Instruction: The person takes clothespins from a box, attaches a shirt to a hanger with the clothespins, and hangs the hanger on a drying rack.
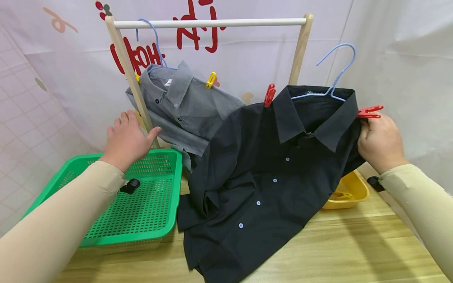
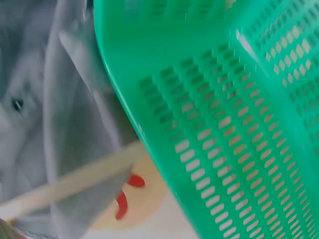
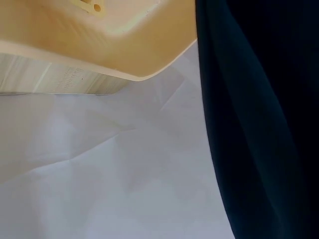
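My right hand (image 1: 383, 141) grips the shoulder of a black button-up shirt (image 1: 262, 173), which slants down to the left over the table. A light-blue hanger (image 1: 332, 90) sits inside its collar, with the hook standing free above. One red clothespin (image 1: 269, 96) is clipped on each shoulder. Fingers spread, my left hand (image 1: 128, 139) is held above the green basket beside the rack's left post and holds nothing. Behind it, a grey shirt (image 1: 198, 102) hangs from the rack on another blue hanger, with yellow clothespins (image 1: 210, 80) on its shoulders. In the right wrist view, black cloth (image 3: 264, 124) fills the right side.
A wooden rack (image 1: 298, 51) with a white bar (image 1: 226, 23) stands at the back. The green basket (image 1: 177, 188) is at left. Behind the black shirt, a yellow tub (image 1: 359, 192) holds yellow clothespins (image 1: 341, 195). A printed white sheet (image 1: 396, 78) hangs behind.
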`<state>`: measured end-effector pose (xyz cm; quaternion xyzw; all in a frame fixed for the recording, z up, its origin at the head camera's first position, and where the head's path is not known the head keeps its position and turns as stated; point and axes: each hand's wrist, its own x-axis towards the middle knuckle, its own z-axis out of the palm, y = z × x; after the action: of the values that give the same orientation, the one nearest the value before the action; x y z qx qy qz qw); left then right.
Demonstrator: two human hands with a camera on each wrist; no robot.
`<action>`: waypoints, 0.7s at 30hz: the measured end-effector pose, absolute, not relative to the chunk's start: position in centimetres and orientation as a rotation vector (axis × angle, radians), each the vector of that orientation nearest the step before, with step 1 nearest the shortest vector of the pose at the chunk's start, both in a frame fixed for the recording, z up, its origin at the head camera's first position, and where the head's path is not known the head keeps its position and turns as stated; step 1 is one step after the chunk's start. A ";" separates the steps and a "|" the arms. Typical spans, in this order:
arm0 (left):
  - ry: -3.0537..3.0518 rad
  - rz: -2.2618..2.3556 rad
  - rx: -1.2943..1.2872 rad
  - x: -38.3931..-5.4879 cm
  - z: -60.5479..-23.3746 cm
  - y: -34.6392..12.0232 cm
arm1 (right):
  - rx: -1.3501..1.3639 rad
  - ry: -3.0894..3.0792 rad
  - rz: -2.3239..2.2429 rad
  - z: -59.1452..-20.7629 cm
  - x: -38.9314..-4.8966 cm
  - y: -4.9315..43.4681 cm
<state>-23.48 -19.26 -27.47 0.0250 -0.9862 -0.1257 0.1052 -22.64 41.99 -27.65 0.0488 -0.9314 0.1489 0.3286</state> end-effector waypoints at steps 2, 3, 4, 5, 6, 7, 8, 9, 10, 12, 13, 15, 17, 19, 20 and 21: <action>-2.878 -0.410 0.118 -24.5 -27.3 -19.8 | 0.133 -2.432 0.387 -27.7 -22.6 42.0; -2.864 -0.423 0.135 -25.0 -27.2 -20.0 | 0.136 -2.429 0.388 -27.7 -22.6 42.0; -2.855 -0.430 0.151 -25.5 -27.2 -20.1 | 0.138 -2.426 0.387 -27.7 -22.6 42.0; -2.850 -0.435 0.165 -25.9 -27.1 -20.3 | 0.140 -2.426 0.387 -27.7 -22.6 42.0; -2.847 -0.435 0.178 -26.2 -27.0 -20.4 | 0.140 -2.426 0.385 -27.7 -22.6 42.0; -2.849 -0.432 0.191 -26.6 -27.0 -20.4 | 0.138 -2.430 0.385 -27.8 -22.6 42.0; -2.856 -0.432 0.201 -27.0 -26.9 -20.5 | 0.136 -2.432 0.386 -27.8 -22.6 42.0; -2.860 -0.429 0.210 -27.3 -26.9 -20.5 | 0.134 -2.433 0.388 -27.8 -22.6 42.0; -2.869 -0.428 0.218 -27.6 -26.9 -20.5 | 0.131 -2.436 0.389 -27.8 -22.6 42.1; -2.881 -0.432 0.226 -28.1 -26.9 -20.6 | 0.121 -2.442 0.388 -27.8 -22.6 42.0; -2.884 -0.438 0.229 -28.4 -27.0 -20.6 | 0.120 -2.445 0.387 -27.8 -22.6 42.0; -2.885 -0.447 0.228 -28.7 -27.3 -20.8 | 0.121 -2.446 0.390 -27.8 -22.6 42.0; -2.875 -0.448 0.220 -29.0 -27.6 -20.9 | 0.118 -2.449 0.392 -27.8 -22.6 42.0; -2.861 -0.448 0.214 -29.2 -28.0 -21.1 | 0.120 -2.448 0.395 -27.8 -22.7 42.0; -2.850 -0.448 0.210 -29.3 -28.2 -21.1 | 0.119 -2.446 0.398 -27.8 -22.6 42.0; -2.843 -0.450 0.206 -29.5 -28.4 -21.2 | 0.115 -2.447 0.397 -27.8 -22.6 42.0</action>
<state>-29.45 -21.17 -28.39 0.0709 -0.9772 -0.1546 0.1275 -22.63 42.01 -27.81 0.0438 -0.9328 0.1513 0.3242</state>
